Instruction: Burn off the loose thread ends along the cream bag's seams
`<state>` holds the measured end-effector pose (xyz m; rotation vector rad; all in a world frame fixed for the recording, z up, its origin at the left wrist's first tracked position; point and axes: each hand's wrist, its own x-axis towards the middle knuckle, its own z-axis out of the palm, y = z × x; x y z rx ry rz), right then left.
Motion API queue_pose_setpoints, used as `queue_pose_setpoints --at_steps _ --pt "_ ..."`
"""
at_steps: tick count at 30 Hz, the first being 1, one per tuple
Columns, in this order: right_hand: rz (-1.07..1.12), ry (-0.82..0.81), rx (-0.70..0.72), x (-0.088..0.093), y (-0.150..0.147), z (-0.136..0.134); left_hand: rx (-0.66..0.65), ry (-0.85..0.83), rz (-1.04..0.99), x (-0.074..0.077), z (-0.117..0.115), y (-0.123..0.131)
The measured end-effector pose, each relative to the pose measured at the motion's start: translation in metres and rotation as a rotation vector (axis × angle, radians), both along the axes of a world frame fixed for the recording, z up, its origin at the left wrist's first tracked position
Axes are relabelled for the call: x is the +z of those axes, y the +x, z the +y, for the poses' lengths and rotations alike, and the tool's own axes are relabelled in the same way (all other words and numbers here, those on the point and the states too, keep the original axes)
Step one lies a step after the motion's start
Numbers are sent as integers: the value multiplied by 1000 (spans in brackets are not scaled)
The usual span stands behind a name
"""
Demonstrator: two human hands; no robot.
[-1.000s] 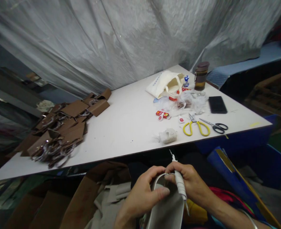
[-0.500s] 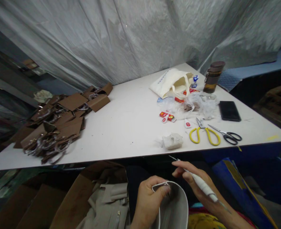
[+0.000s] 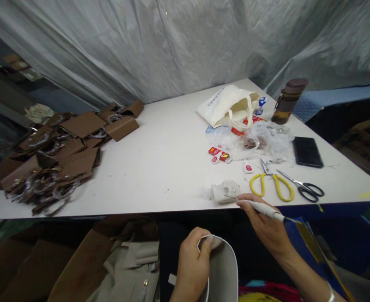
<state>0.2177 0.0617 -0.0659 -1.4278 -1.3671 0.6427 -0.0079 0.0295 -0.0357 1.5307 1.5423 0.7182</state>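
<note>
My left hand (image 3: 193,262) pinches the upper rim of a light grey bag piece (image 3: 224,264), which curves open toward me below the table edge. In my right hand (image 3: 271,228) is a thin-tipped tool with a white wrapped handle (image 3: 265,208), gripped like a pen. Its metal tip points left and overlaps a whitish lump (image 3: 225,191) at the table's front edge; whether they touch I cannot tell. Just beyond that hand lie yellow-handled scissors (image 3: 279,188) and black-handled scissors (image 3: 309,191).
Brown bags with plastic-wrapped handles (image 3: 78,126) are heaped on the white table (image 3: 160,159) at left. A cream tote (image 3: 216,105), clear plastic, red packets (image 3: 218,154), a bottle (image 3: 287,102) and a phone (image 3: 308,152) occupy the right. Below, a cardboard box (image 3: 78,260) holds grey pieces (image 3: 131,268).
My right hand has moved up with the tool, from below the table edge to the whitish lump. My left hand still holds the grey bag piece. The view has shifted slightly.
</note>
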Motion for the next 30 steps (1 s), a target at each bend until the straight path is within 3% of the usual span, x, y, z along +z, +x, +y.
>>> queue_pose_setpoints --at_steps 3,7,20,30 --pt "-62 73 4 -4 -3 9 26 -45 28 9 22 0" --pt "-134 104 47 -10 -6 15 37 -139 -1 8 39 2" --pt "-216 116 83 -15 -8 26 -6 -264 -17 2 46 5" --pt "-89 56 35 -12 -3 22 -36 -309 -9 0 46 8"
